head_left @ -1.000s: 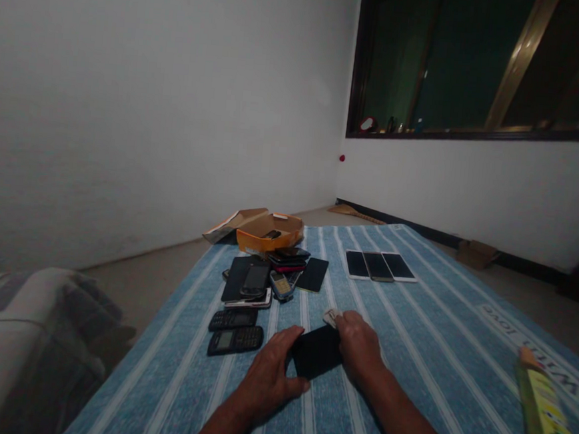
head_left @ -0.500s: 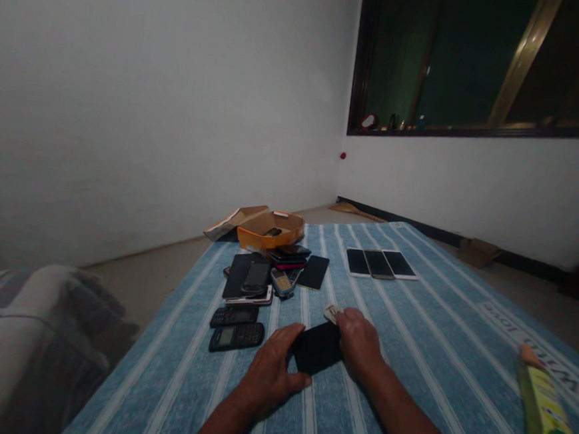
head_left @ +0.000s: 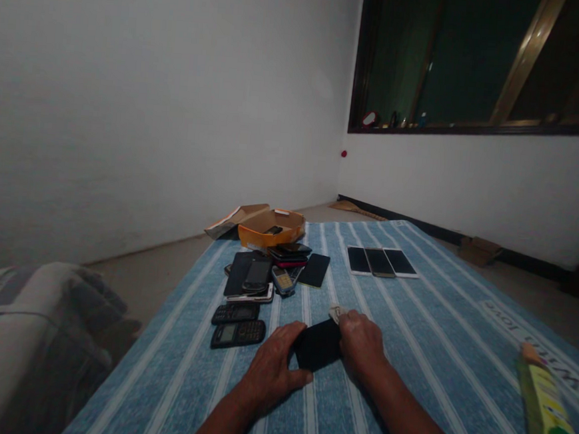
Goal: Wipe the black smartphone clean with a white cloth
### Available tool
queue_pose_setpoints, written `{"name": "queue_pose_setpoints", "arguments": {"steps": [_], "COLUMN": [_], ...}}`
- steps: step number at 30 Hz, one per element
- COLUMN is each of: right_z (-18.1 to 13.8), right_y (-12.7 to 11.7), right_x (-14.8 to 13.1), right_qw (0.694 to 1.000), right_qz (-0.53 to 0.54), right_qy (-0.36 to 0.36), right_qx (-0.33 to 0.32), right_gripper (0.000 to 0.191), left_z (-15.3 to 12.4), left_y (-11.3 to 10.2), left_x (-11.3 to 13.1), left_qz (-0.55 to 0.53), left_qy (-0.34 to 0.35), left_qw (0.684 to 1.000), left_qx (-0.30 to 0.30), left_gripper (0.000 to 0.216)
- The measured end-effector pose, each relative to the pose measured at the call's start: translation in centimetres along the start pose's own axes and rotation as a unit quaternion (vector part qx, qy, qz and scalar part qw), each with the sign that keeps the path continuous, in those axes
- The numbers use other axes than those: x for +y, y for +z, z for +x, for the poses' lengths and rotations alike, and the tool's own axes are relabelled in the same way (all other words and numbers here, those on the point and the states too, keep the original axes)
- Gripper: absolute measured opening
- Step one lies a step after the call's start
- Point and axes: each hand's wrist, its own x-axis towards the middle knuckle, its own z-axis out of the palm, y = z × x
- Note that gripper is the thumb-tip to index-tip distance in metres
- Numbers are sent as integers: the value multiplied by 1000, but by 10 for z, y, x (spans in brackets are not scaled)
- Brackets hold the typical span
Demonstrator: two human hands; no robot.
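Observation:
Between my hands is a black smartphone (head_left: pixel 317 344), tilted a little, over the blue striped cloth (head_left: pixel 350 402). My left hand (head_left: pixel 274 363) grips its left end, thumb along the near edge and fingers at the far edge. At its right end my right hand (head_left: pixel 360 343) is closed around a crumpled whitish wipe (head_left: pixel 336 312), which pokes out past the fingers by the phone's far corner. Left of my left hand lie two black keypad phones, the nearer one (head_left: pixel 238 334) just below the other (head_left: pixel 236 313).
Beyond them sits a pile of phones (head_left: pixel 257 275) beside an open orange box (head_left: pixel 271 232). Three smartphones (head_left: pixel 381 262) lie in a row at the back right. A yellow-green packet (head_left: pixel 549 418) lies at the right edge; a draped grey cloth (head_left: pixel 34 337) is at left.
The view has shifted very slightly. My right hand and the wipe have moved a touch to the right; my left hand keeps its hold on the smartphone.

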Motion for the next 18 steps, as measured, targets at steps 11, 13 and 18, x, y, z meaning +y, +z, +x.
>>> {"name": "queue_pose_setpoints", "arguments": {"steps": [11, 13, 18], "right_z": [4, 2, -3], "right_y": [1, -2, -8], "right_x": [4, 3, 2], "right_qw": [1000, 1000, 1000], "right_qz": [11, 4, -2], "right_qy": [-29, -23, -4], "right_qx": [5, -8, -21], "right_gripper": [32, 31, 28], "left_z": [0, 0, 0], "left_y": [-1, -1, 0], "left_x": [1, 0, 1], "left_qz": [-8, -7, -2], "left_qy": [-2, -4, -3], "left_qw": [1000, 1000, 1000], "left_qx": [4, 4, 2], "left_gripper": [69, 69, 70]}}
